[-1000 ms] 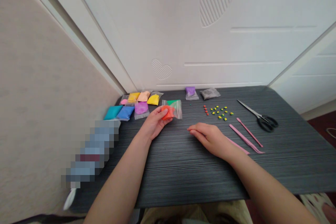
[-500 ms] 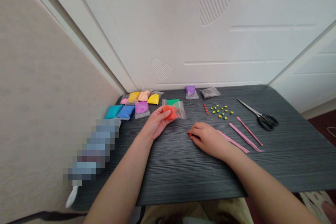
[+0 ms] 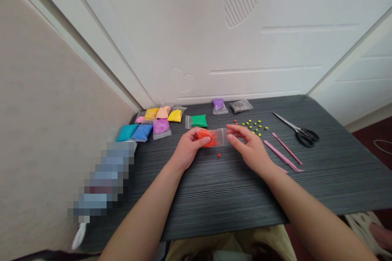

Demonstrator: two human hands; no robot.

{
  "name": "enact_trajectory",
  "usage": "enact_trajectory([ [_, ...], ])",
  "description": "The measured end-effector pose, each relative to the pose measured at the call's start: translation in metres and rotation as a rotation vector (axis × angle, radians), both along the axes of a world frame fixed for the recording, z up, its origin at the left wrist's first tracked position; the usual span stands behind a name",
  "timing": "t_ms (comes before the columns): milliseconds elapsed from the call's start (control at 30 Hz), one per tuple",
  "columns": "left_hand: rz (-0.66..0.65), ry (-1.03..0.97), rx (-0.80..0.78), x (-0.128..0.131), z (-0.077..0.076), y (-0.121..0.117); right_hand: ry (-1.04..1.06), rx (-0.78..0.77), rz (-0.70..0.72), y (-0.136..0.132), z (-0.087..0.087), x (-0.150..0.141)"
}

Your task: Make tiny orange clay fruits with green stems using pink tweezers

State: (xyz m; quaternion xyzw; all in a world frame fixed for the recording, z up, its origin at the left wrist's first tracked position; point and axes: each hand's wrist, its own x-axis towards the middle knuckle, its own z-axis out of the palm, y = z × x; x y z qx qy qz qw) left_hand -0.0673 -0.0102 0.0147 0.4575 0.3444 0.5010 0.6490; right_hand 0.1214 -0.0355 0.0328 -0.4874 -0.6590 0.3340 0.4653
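As I overlook the table [image 3: 214, 195]: left hand [image 3: 186, 151], pinching the orange bag [image 3: 213, 134] between both hands; right hand [image 3: 252, 149], moved up to its end, fingers parted, hold unclear; red bead [image 3: 219, 155], now loose below, seemingly freeing that hand.

A dark table [image 3: 214, 200] carries tiny coloured bits [image 3: 219, 155], packets [image 3: 199, 121], scissors [image 3: 300, 130] and pink tools [image 3: 282, 154].

One head-height view — forward and down over the nearby tabletop [image 3: 199, 208].
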Motion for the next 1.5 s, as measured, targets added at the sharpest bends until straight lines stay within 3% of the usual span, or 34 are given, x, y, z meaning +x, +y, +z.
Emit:
enact_trajectory([
  [133, -0.013, 0.123, 0.043, 0.007, 0.0, -0.006, 0.094, -0.091, 0.001, 0.002, -0.006, -0.002],
  [300, -0.007, 0.157, 0.054, 0.008, 0.002, -0.007, 0.126, -0.092, -0.019, 0.003, -0.007, -0.004],
  [533, -0.009, 0.148, 0.035, 0.009, 0.001, -0.008, 0.038, 0.016, -0.095, 0.0, -0.008, -0.009],
  [633, 0.011, 0.131, 0.03, 0.009, -0.001, -0.008, 0.051, 0.004, -0.109, 0.0, -0.011, -0.01],
  [867, 0.069, 0.089, 0.029, 0.008, -0.002, -0.006, -0.014, -0.015, 0.007, 0.003, -0.01, -0.006],
  [1333, 0.025, 0.126, 0.023, 0.012, -0.005, -0.008, -0.233, 0.035, -0.147, -0.003, -0.008, -0.013],
  [1500, 0.054, 0.111, 0.005, 0.011, -0.005, -0.006, -0.199, 0.008, -0.109, -0.002, -0.008, -0.011],
])
